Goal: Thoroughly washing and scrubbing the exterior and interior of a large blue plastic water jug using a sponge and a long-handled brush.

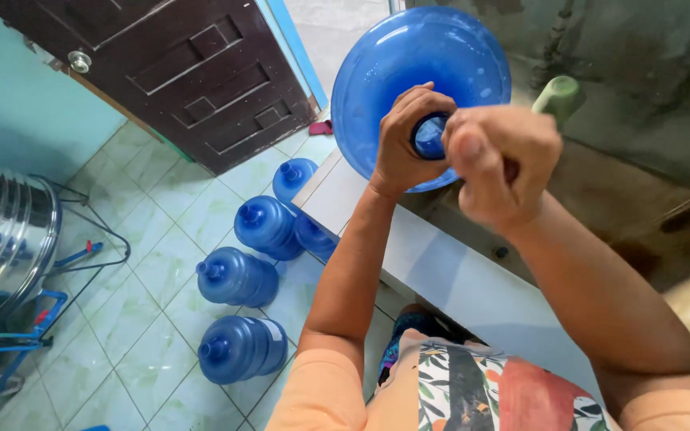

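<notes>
The left hand (406,140) grips the neck of the big blue bottle (409,60), and the right hand (501,160) is closed in a fist just beside it.

Counting the blue bottles, and the rest

Five big blue water bottles are showing: one (421,76) is resting on the white counter (441,271) under two hands (left hand (407,136), right hand (501,160)), four are lying on the tiled floor (243,347) (237,277) (267,227) (293,177), with a possible fifth peeking behind the counter edge. One steel tank (1,239) and one dark door (193,64) are standing by.
</notes>
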